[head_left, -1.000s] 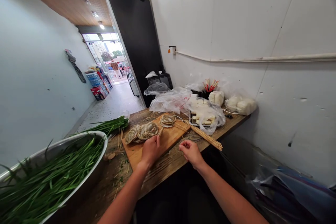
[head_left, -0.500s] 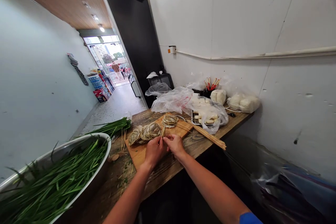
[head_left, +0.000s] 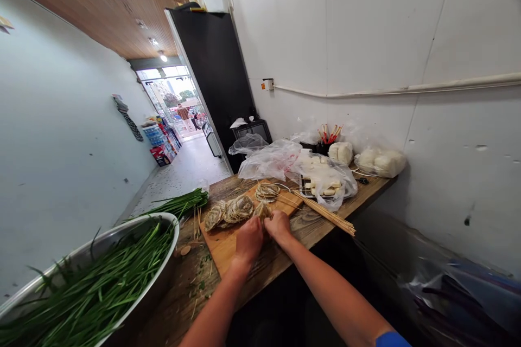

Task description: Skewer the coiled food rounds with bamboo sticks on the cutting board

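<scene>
Head view: left hand [head_left: 249,239] and right hand [head_left: 279,226] pinch one folded piece [head_left: 262,210] at the cutting board's [head_left: 228,241] three o'clock edge; keep fingers tight, skewer centred.

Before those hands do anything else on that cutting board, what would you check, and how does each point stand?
1. Both hands together on one piece: left hand and right hand meet at a rolled piece: ok.
2. Grip firm: cannot tell.
3. Cutting board flat on the table: ok.
4. Bamboo skewers close to the right hand: ok.
5. Finished rolls apart from the hands: ok.
</scene>
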Tool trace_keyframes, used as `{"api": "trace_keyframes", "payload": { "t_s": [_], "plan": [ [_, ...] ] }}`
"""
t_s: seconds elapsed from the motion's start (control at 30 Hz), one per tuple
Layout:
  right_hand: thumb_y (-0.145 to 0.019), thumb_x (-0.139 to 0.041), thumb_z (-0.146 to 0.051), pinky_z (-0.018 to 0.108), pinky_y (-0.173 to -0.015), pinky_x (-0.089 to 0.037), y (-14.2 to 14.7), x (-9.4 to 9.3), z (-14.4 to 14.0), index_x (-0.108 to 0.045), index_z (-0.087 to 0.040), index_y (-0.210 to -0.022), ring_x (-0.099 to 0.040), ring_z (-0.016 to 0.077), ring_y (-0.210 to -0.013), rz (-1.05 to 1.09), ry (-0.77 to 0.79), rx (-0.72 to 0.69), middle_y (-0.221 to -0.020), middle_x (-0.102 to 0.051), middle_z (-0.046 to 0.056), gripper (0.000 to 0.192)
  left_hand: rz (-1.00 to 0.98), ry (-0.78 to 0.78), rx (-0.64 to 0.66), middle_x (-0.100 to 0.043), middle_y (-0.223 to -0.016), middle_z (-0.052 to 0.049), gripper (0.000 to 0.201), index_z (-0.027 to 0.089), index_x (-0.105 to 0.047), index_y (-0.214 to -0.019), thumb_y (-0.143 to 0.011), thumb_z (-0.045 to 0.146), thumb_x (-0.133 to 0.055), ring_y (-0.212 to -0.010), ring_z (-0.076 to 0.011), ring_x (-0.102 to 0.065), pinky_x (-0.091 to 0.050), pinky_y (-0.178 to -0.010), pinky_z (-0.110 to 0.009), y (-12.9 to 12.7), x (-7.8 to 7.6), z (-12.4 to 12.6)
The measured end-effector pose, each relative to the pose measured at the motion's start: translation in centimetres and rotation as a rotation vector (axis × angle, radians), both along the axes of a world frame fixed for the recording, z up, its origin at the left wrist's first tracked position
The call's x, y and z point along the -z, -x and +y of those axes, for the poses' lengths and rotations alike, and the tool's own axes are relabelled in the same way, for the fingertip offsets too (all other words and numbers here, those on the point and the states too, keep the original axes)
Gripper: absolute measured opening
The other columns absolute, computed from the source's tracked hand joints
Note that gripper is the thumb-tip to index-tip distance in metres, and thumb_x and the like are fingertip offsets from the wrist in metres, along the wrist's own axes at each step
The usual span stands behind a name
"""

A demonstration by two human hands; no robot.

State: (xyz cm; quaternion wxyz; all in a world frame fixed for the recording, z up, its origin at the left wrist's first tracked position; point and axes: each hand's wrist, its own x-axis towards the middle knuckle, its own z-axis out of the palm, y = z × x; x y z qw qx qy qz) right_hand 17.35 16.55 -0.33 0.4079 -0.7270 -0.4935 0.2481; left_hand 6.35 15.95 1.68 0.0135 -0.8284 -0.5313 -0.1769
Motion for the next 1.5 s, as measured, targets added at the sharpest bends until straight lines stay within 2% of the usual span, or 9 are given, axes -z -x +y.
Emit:
{"api": "trace_keyframes", "payload": {
  "t_s": [0.2,0.4,0.5,0.63,0.8,0.9,1.0,1.27,1.5],
  "plan": [
    [-0.075,-0.048,-0.020,0.018,-0.042,-0.034,-0.9,1.0,0.0,-0.064,-0.015,-0.062,-0.055,0.0123,-0.043,0.002,0.062,-0.074,-0.044,-0.058,0.001,0.020,-0.133,-0.105,-0.165,-0.064,-0.070,-0.006,0.033,0.016,-0.059,-0.069,-0.088,0.024,-0.033,-0.065,-0.0167,-0.058,-0.035,-0.061,-0.026,1.3,-3.4,1.1],
    [-0.075,-0.057,-0.027,0.025,-0.064,-0.042,-2.5,0.0,-0.8,-0.065,-0.008,-0.087,-0.063,0.0215,-0.077,-0.124,0.017,-0.076,-0.082,-0.068,0.013,0.024,-0.036,-0.269,-0.253,-0.065,-0.072,-0.007,0.032,0.015,-0.061,-0.076,-0.089,0.027,-0.034,-0.067,-0.0177,-0.059,-0.036,-0.061,-0.026,6.2,-6.9,-0.7],
    [-0.086,-0.044,-0.027,0.027,-0.076,-0.041,-3.3,-0.8,-2.8,-0.059,-0.009,-0.107,-0.059,0.0212,-0.092,-0.198,-0.030,-0.145,-0.098,-0.065,0.015,0.032,0.237,-0.278,-0.227,-0.064,-0.074,-0.010,0.032,0.013,-0.060,-0.077,-0.089,0.023,-0.033,-0.071,-0.0211,-0.060,-0.038,-0.060,-0.028,7.1,-5.4,-3.6],
    [-0.088,-0.037,-0.018,0.025,-0.079,-0.040,-4.0,-1.1,-7.3,-0.065,-0.015,-0.096,-0.058,0.0170,-0.088,-0.295,-0.061,-0.356,-0.092,-0.064,0.009,0.030,0.395,-0.025,-0.029,-0.066,-0.080,-0.011,0.027,0.014,-0.063,-0.079,-0.088,0.022,-0.040,-0.077,-0.0232,-0.061,-0.042,-0.061,-0.029,7.0,-2.1,-6.2],
    [-0.085,-0.034,-0.010,0.026,-0.070,-0.044,-5.3,-1.8,-13.2,-0.050,-0.012,-0.125,-0.060,0.0166,-0.076,-0.408,-0.088,-0.611,-0.085,-0.065,0.008,0.043,0.135,-0.020,0.073,-0.067,-0.098,-0.009,0.036,0.018,-0.063,-0.100,-0.092,0.038,-0.033,-0.092,-0.0203,-0.061,-0.045,-0.082,-0.033,10.4,-1.6,-4.2],
    [-0.085,-0.033,-0.008,0.026,-0.070,-0.045,-5.6,-3.3,-15.0,-0.050,-0.017,-0.128,-0.063,0.0169,-0.078,-0.537,-0.065,-0.681,-0.089,-0.068,0.007,0.046,0.170,0.044,0.301,-0.044,-0.136,-0.010,0.057,0.022,-0.048,-0.128,-0.080,0.053,-0.050,-0.126,-0.0260,-0.038,-0.029,-0.105,-0.042,12.6,-1.3,-2.8],
    [-0.083,-0.032,-0.002,0.027,-0.064,-0.044,-5.3,-5.0,-15.6,-0.053,-0.019,-0.125,-0.064,0.0186,-0.075,-0.805,0.005,-0.665,-0.084,-0.068,0.007,0.050,0.186,0.130,0.274,-0.025,-0.147,-0.011,0.086,0.021,-0.028,-0.140,-0.070,0.064,-0.054,-0.135,-0.0299,-0.019,-0.021,-0.108,-0.046,12.9,0.1,-3.2],
    [-0.081,-0.036,-0.002,0.028,-0.053,-0.040,-3.7,-8.6,-15.3,-0.054,-0.018,-0.124,-0.065,0.0216,-0.071,-1.116,0.190,-0.741,-0.080,-0.068,0.007,0.050,0.154,0.077,0.073,-0.033,-0.143,-0.012,0.068,0.022,-0.035,-0.137,-0.080,0.059,-0.044,-0.132,-0.0324,-0.026,-0.017,-0.106,-0.053,11.0,2.2,-6.6],
    [-0.082,-0.037,-0.005,0.028,-0.059,-0.043,-1.7,-8.4,-12.9,-0.041,-0.019,-0.133,-0.065,0.0227,-0.077,-1.100,0.191,-0.754,-0.092,-0.067,0.009,0.053,0.159,0.041,0.270,-0.027,-0.147,-0.009,0.060,0.018,-0.026,-0.141,-0.089,0.047,-0.036,-0.136,-0.0232,-0.020,-0.018,-0.110,-0.041,11.0,3.2,-4.9]
  ]
}}
